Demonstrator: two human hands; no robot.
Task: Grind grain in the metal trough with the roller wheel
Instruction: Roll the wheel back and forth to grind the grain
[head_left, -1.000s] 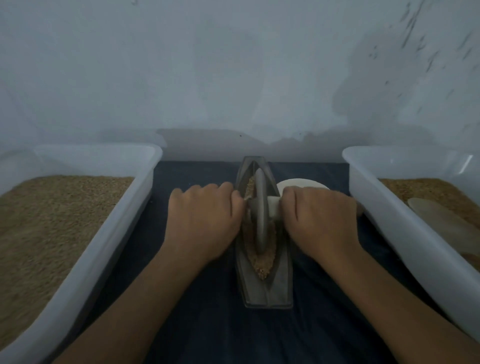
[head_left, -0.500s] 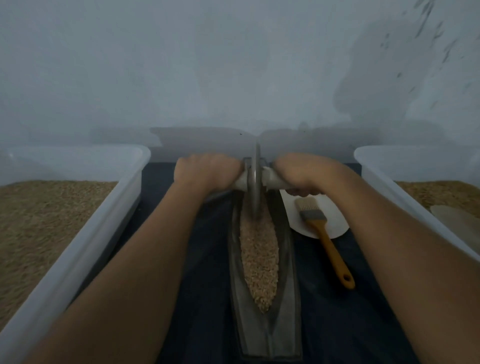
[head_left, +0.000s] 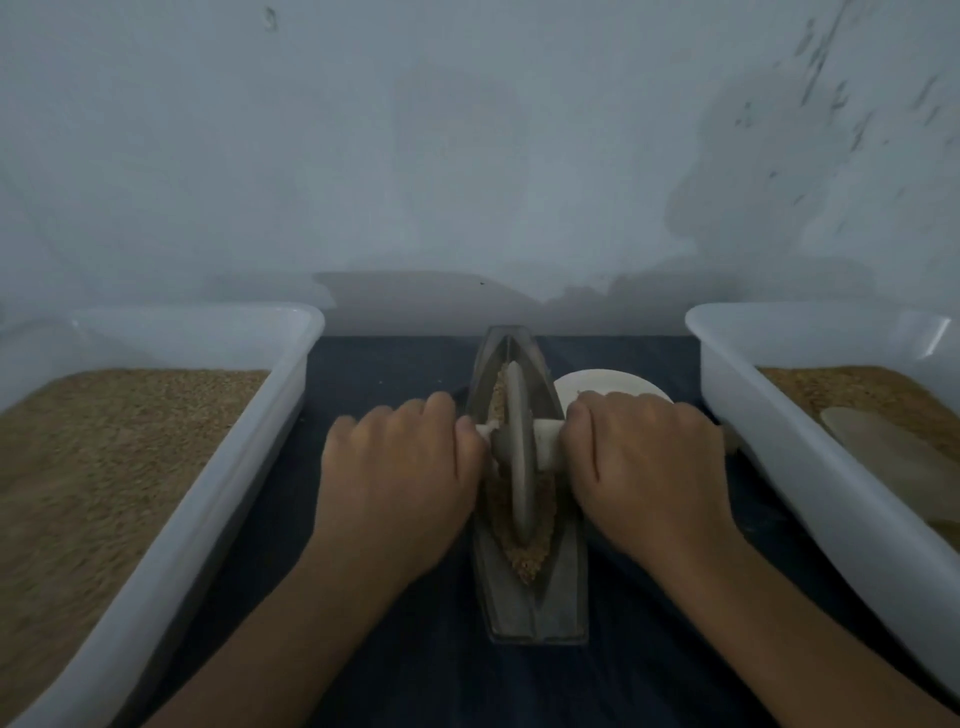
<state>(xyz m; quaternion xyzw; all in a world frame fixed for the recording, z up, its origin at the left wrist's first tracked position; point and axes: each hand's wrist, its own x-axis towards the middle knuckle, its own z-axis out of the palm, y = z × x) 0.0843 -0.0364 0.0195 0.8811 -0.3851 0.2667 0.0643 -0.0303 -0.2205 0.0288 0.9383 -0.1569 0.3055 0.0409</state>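
While the grain (head_left: 524, 551) in the trough (head_left: 535, 608) looks coarse and granular, with separate kernels showing at its near tip, the grinding seems under way but not finished; no fine flour is visible, so more rolling is likely needed. How much of the grain is already broken cannot be told in this dim light.

The wheel (head_left: 519, 457) stands upright on edge in the trough's channel, about midway along it, with grain showing both beyond it and nearer the person. Its axle (head_left: 545, 441) runs crosswise through the hub and sticks out over both trough walls.

Both hands are clamped on that axle, one on each side of the wheel. The left hand (head_left: 400, 467) wraps the left end, knuckles up, just beside the trough's left wall. The right hand (head_left: 644, 462) wraps the right end, just beside the right wall, partly covering a white dish (head_left: 608, 384) that lies behind it.

White bins of grain flank the work, the left bin (head_left: 249, 441) and the right bin (head_left: 779, 415) each well apart from the hands, all on a dark cloth (head_left: 395, 364).
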